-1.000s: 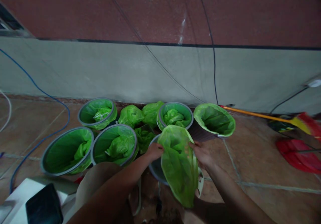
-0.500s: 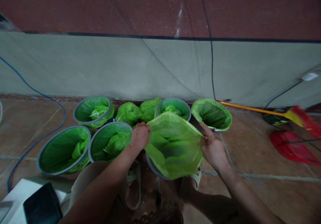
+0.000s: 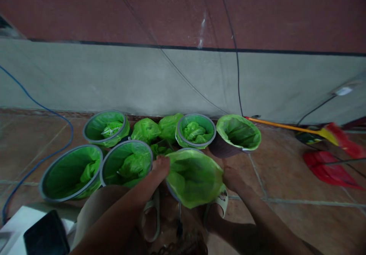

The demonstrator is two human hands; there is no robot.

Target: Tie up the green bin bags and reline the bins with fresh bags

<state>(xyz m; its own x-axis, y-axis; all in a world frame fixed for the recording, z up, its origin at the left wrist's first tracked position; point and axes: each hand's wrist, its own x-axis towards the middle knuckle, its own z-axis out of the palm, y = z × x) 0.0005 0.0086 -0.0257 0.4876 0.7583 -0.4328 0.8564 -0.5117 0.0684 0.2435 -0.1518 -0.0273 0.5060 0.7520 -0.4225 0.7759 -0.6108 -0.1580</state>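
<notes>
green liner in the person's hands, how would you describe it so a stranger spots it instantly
From the pale lower wall, drop to the dark bin at the right end of the row. Just nearer the wearer and left of it is the green liner. Its mouth is spread between the left hand and right hand, the only green bag being held.

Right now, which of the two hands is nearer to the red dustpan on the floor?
Right. The right hand holds the green bag at its right edge, with the red dustpan off to the right; the left hand holds the opposite edge, farther away.
</notes>
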